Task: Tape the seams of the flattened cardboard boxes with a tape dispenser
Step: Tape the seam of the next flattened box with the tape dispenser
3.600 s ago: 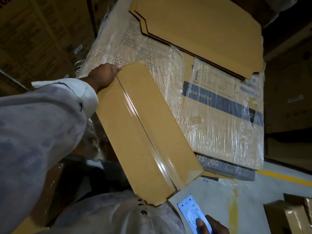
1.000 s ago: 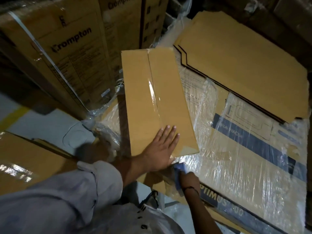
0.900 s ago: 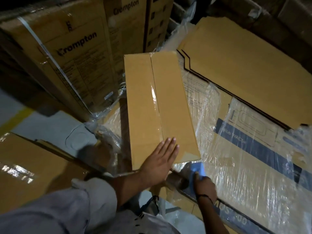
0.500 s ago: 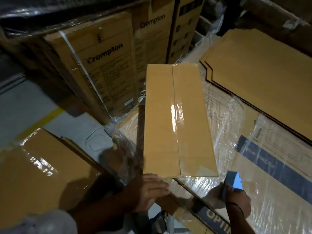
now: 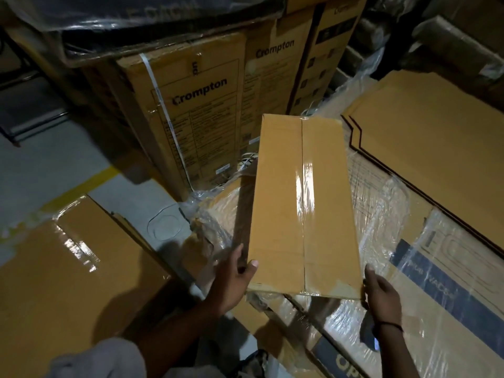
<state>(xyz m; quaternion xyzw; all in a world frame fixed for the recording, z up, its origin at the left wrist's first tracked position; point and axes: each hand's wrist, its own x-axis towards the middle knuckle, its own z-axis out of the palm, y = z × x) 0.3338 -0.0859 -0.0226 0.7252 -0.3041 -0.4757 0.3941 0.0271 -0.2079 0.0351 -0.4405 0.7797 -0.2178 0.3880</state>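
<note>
Over the wrapped carton (image 5: pixel 409 309), the flattened box (image 5: pixel 278 208) lies lengthwise, pointing away.

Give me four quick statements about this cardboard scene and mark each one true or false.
1. The left hand and the right hand both hold the near end of the flat box. True.
2. The flat box has no tape on it. False: shiny tape runs along its seam.
3. The stacked cartons behind read Crompton. True.
4. The flat box lies on a wooden table. False: it is over a plastic-wrapped carton.
</note>
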